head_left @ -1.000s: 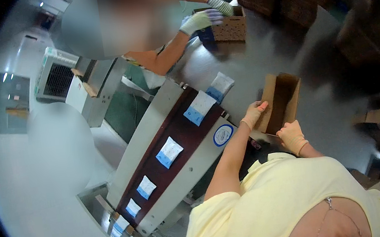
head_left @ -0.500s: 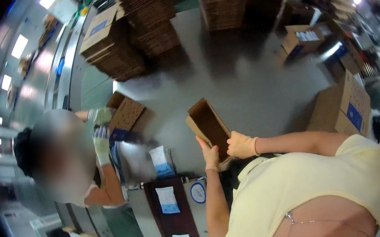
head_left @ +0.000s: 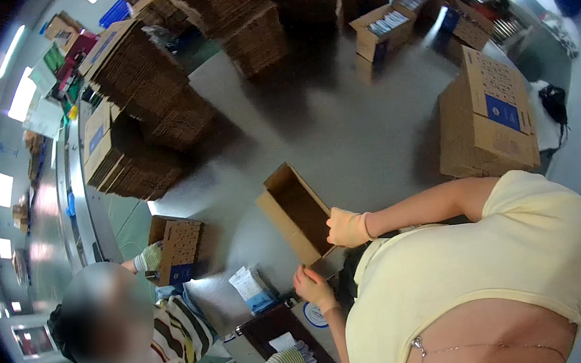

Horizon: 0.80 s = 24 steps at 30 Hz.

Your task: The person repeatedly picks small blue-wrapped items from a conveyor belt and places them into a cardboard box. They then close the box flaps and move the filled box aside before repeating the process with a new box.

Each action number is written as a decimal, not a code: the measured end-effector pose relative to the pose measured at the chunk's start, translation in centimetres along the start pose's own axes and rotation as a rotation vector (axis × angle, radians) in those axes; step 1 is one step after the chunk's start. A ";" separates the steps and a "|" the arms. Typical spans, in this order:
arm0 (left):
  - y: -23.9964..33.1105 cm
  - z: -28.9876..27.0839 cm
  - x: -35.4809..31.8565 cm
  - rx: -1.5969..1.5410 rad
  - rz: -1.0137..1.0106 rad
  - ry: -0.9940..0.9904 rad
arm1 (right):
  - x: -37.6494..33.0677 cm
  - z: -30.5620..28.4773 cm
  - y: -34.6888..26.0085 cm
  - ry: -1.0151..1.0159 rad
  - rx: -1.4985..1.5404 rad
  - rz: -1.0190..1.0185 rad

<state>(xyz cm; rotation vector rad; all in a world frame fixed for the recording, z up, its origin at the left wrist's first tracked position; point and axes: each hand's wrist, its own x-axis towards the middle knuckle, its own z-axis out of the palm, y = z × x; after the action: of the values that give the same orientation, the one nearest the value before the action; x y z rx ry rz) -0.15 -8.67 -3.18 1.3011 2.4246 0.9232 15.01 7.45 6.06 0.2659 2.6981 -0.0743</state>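
Observation:
An open, oblong cardboard box [head_left: 279, 220] rests on the grey metal table in front of me, its brown inside visible from above. My right hand [head_left: 346, 228], in a thin pale glove, grips the box's near right edge. Close to the near left corner is my left hand [head_left: 315, 288], also gloved, with its fingers loosely bent and nothing seen in them. Just left of that hand, several white and blue packets [head_left: 252, 289] lie together at the table's near edge. Other packets [head_left: 282, 342] sit on a dark conveyor belt [head_left: 269, 324] below.
A co-worker at the left has one striped-gloved hand [head_left: 290, 361] over the belt and another at a printed carton [head_left: 181, 251]. Tall stacks of flattened cardboard [head_left: 163, 103] stand at the back left. A large carton [head_left: 477, 120] is at the right; a packet-filled box [head_left: 382, 30] sits behind.
My left hand has come off the box and moved down toward the belt. My right hand still holds the box. The co-worker's near hand has reached over the belt. The view has shifted.

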 end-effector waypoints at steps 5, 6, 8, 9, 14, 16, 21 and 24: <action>-4.8 -1.0 -6.2 0.505 0.377 0.131 | 1.9 0.7 -0.3 0.066 -0.074 -0.057; -4.6 -1.3 -6.3 0.535 0.358 0.095 | 2.2 0.7 -0.3 0.040 -0.078 -0.063; -4.1 -1.4 -6.1 0.589 0.321 0.022 | 2.7 0.8 -0.1 -0.017 -0.087 -0.069; -4.4 -1.7 -6.3 0.589 0.306 0.013 | 2.7 0.3 -0.5 -0.003 -0.067 -0.054; -4.4 -1.8 -6.8 0.645 0.258 0.002 | 2.3 -1.5 -1.4 -0.089 -0.014 -0.012; -4.7 -1.8 -7.7 0.628 0.241 -0.018 | 1.9 -1.6 -1.8 -0.083 -0.006 -0.010; -4.7 -1.8 -8.3 0.616 0.191 -0.124 | 1.9 -1.1 -2.4 -0.066 0.005 -0.008; -4.5 -1.7 -8.6 0.662 0.148 -0.148 | 1.5 -1.8 -2.6 -0.111 0.010 0.011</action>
<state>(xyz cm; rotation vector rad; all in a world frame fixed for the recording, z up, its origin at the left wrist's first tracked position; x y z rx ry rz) 1.00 -18.20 -5.41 1.6923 2.6343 0.0133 12.40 5.30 7.05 0.2710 2.5864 -0.0960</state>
